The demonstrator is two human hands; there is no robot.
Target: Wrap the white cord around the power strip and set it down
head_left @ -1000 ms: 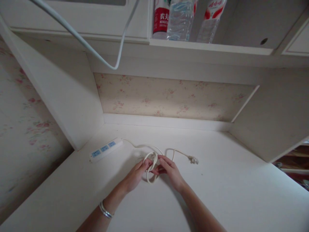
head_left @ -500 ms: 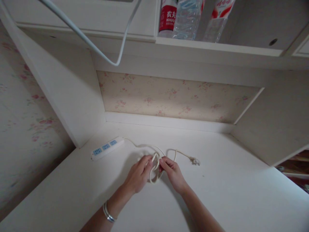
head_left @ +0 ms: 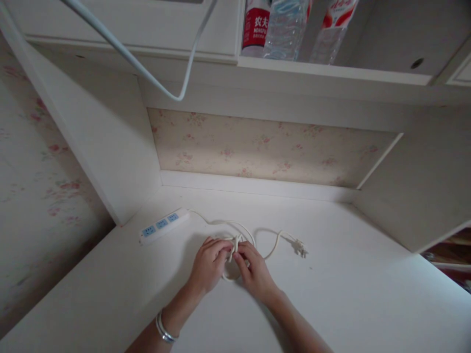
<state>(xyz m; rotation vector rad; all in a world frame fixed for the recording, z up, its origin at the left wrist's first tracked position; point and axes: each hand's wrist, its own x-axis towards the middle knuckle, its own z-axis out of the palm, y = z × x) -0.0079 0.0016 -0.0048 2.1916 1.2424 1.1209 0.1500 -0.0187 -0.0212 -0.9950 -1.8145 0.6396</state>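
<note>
A looped white power cord (head_left: 236, 243) is bunched between my two hands over the white desk. My left hand (head_left: 210, 262) grips its left side, thumb and fingers pinched on the loops. On the right side, my right hand (head_left: 253, 269) pinches the same cord close to the left fingertips. From the bundle one stretch runs up and left to a white power strip (head_left: 164, 225) with blue sockets. Another stretch curves right to a plug (head_left: 300, 248) lying on the desk. My fingers partly hide how the loops cross.
Low walls of white cabinet panels flank the desk (head_left: 353, 294). Overhead, a shelf (head_left: 331, 71) holds plastic bottles (head_left: 285, 29), and a bent pale-blue rod (head_left: 147, 73) hangs at upper left. Flowered wallpaper (head_left: 257, 147) lies behind.
My right hand has shifted slightly left and closer to my left hand. The cord loops between them have drawn in smaller, and the plug has turned and slid slightly.
</note>
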